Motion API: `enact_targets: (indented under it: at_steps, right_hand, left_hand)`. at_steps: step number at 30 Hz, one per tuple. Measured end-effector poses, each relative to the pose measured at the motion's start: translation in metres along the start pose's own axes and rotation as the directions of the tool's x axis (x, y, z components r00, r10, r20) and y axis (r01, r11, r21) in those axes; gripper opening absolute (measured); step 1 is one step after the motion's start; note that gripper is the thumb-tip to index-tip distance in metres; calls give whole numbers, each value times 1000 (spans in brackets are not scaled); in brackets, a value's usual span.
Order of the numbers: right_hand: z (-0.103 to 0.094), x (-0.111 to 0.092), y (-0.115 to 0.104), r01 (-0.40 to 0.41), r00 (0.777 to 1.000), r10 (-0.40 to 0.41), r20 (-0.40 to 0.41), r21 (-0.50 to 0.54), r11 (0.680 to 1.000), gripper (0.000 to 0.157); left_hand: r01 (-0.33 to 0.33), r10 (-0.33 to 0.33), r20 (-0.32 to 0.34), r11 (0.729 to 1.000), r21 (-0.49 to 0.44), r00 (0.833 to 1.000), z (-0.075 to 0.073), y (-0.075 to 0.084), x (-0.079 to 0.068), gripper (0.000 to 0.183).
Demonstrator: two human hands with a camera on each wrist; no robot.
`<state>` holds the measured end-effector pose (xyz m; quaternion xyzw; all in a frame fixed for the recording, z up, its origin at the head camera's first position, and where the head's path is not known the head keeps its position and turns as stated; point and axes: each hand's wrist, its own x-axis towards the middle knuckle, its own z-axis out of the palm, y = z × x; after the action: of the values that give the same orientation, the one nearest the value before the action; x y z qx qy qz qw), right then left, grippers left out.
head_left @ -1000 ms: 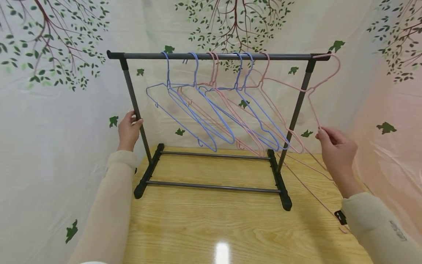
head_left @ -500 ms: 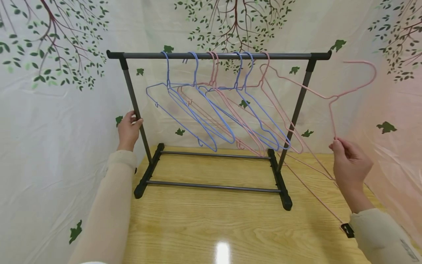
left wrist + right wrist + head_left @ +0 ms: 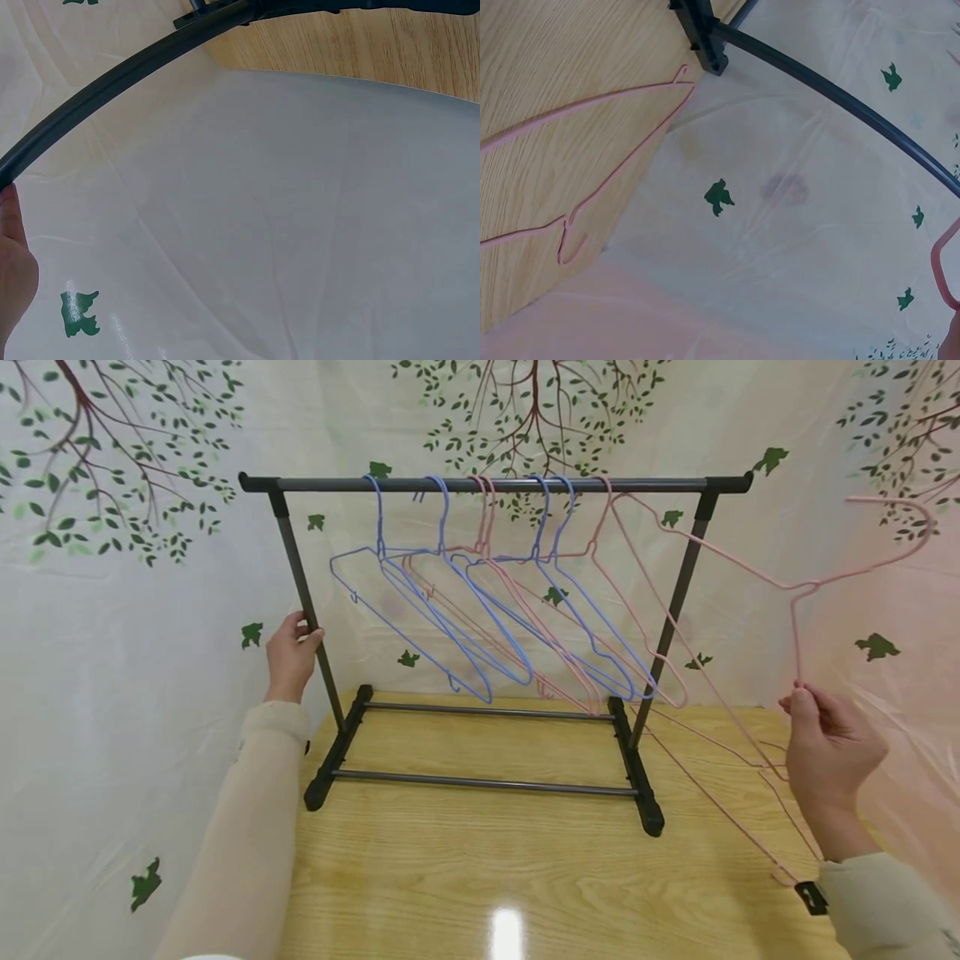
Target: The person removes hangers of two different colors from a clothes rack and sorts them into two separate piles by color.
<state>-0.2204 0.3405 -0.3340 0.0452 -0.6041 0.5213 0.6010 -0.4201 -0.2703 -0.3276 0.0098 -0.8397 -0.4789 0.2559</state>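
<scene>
My left hand [image 3: 291, 647] grips the left post [image 3: 300, 572] of a dark metal clothes rack. In the left wrist view, part of that hand [image 3: 16, 274] shows at the left edge, against the rack post [image 3: 112, 90]. My right hand [image 3: 832, 752] pinches a pink wire hanger [image 3: 735, 562] by its near shoulder, right of the rack. Its hook points to the upper right, apart from the top bar [image 3: 660, 485]. Several blue hangers [image 3: 442, 527] and pink hangers [image 3: 600, 531] hang on that bar. Only a sliver of my right hand [image 3: 950, 341] shows in the right wrist view.
Another pink hanger [image 3: 615, 169] lies on the wooden table [image 3: 420, 868], right of the rack's black foot [image 3: 648, 818]. A pale curtain printed with branches and leaves [image 3: 225, 593] surrounds the table at the back and sides.
The pink hanger in my right hand has moved rightward and slightly down, its hook coming away from the bar's right end. My left hand has stayed on the post.
</scene>
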Motion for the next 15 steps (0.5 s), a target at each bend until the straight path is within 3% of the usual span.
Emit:
enact_targets:
  at_steps: [9,15]
  right_hand:
    - [-12,4,11,53,997,-51,-58,45,998,14]
    - [-13,11,7,28,993,-14,-120,119,992,15]
  left_hand:
    - [22,-22,22,1000,-10,1000,0,1,1,47]
    - [17,-17,18,1000,-3,1000,-1,0,2,46]
